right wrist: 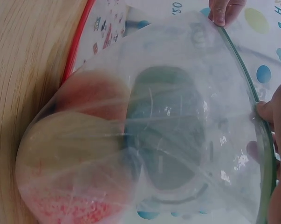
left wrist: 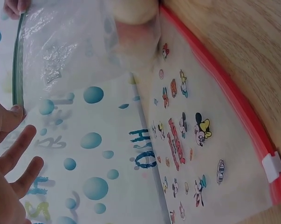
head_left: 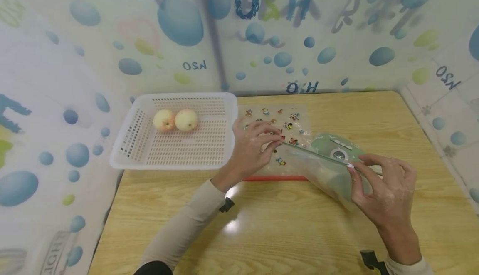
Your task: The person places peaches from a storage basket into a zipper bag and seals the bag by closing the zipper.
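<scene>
A clear zip bag with a green zip edge and a green printed face is held up above the table. My left hand pinches one end of the zip edge between thumb and fingers. Farther along the same edge, my right hand pinches it with thumb and index finger, by a small white piece. Through the film, the right wrist view shows pale yellow and red apples at the bag's bottom. Behind the left hand lies a flat cartoon-print bag with a red zip edge and white slider.
A white perforated basket stands at the back left with two apples in it. Beyond the wooden table rises a patterned wall with blue dots.
</scene>
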